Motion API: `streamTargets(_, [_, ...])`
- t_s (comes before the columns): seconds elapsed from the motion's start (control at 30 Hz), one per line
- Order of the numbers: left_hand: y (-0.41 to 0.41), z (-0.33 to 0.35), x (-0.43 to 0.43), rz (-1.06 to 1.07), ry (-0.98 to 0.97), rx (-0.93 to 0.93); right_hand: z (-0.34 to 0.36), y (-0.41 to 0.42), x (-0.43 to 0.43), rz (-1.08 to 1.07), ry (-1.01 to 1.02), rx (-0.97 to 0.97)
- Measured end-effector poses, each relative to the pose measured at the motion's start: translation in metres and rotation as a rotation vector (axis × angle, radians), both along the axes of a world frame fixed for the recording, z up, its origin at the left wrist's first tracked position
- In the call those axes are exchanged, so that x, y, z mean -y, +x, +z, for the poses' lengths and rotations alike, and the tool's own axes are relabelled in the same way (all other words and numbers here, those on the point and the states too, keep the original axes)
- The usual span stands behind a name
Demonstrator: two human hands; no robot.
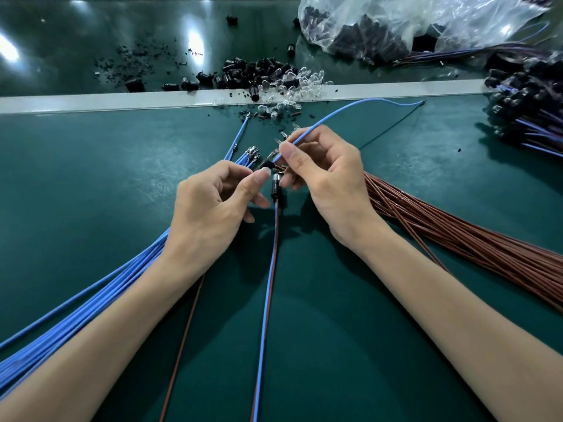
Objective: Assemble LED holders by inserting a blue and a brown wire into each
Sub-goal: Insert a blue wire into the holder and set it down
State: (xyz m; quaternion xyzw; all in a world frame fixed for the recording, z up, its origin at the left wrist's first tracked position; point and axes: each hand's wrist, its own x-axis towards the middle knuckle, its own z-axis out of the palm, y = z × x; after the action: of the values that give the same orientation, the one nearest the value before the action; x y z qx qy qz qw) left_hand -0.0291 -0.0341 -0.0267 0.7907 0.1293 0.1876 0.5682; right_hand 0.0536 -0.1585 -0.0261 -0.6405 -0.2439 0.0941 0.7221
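My left hand [213, 205] pinches a small black LED holder [264, 164] between thumb and forefinger at mid-table. My right hand [323, 175] pinches a blue wire [335, 114] near its lower end, which meets the holder; the wire arcs up and right to its free tip. Just below the fingers an assembled holder [276, 187] with a clear LED lies on the mat, a blue and a brown wire [268, 284] trailing toward me. A bundle of blue wires [91, 300] runs under my left forearm. A brown wire bundle [457, 233] lies at the right.
Loose black holders [243, 74] and clear LEDs [292, 83] are piled beyond a white strip [122, 100]. A plastic bag of holders [380, 28] sits at the back right. Finished assemblies [527, 111] are stacked at the right edge. A single brown wire [182, 345] lies near my left forearm.
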Motion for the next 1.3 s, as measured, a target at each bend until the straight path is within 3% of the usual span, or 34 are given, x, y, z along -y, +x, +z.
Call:
streamTargets(0.3, [-0.0025, 0.0009, -0.0009, -0.119, -0.024, 0.063, -0.0011, 0.0031, 0.0008, -0.049, 0.011, -0.027])
streamTargets(0.57, [-0.0027, 0.0009, 0.0012, -0.101, 0.002, 0.042, -0.0015, 0.0029, 0.0008, -0.060, 0.016, -0.053])
streamTargets(0.83, [-0.0033, 0.0040, 0.0012, -0.124, 0.006, 0.044, -0.0010, -0.0008, 0.0005, 0.129, -0.124, 0.013])
streamTargets(1.3, [-0.0064, 0.0063, 0.0034, -0.179, -0.017, 0.007, -0.0012, 0.0037, 0.0034, 0.019, 0.021, -0.042])
